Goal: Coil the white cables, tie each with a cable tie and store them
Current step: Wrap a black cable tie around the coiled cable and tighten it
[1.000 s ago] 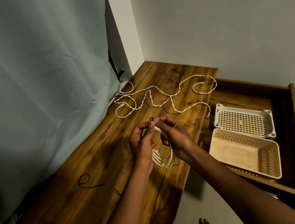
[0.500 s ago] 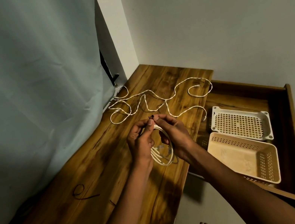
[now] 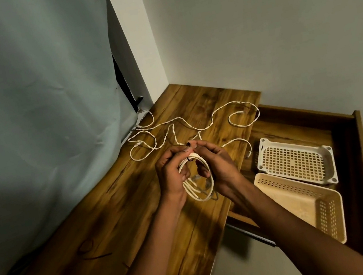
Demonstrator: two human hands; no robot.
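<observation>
Head view: over the right edge of a wooden counter (image 3: 106,213), a person's left hand (image 3: 172,175) and right hand (image 3: 217,165) hold a coil (image 3: 198,183) of white cable upright. The fingertips of both hands pinch a black tie (image 3: 188,144) at the coil's top. A loose cable (image 3: 174,130) sprawls across the counter's far end, one plug hanging over the right edge. Another tie (image 3: 91,250) lies near the left edge, by the curtain (image 3: 38,114). In the open drawer (image 3: 348,156) sit a white basket (image 3: 293,160) and a beige basket (image 3: 308,204).
</observation>
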